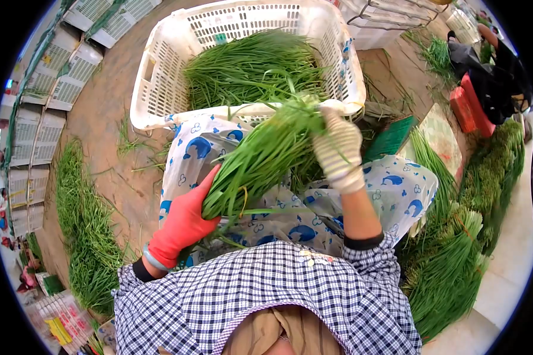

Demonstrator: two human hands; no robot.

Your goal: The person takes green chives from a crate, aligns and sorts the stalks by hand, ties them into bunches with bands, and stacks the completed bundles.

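Note:
A thick bunch of green garlic chives (263,151) slants across my lap, its pale ends at the upper right. My left hand (186,222), in a red glove, is closed around the leafy lower end. At the other end my right hand (337,148), in a white striped knit glove, is closed on the pale stems; its fingertips are partly hidden. Under the bunch, a clear plastic sheet with blue dolphins (394,180) covers my legs. Just beyond stands a white slatted crate (151,89) with more chives (254,65) lying in it.
Loose chives (83,225) form a long heap on the floor at left. Tied bundles (447,266) are piled on my right. White crates (53,77) line the left side. A red stool (471,106) and another person's dark clothing (497,77) are at upper right.

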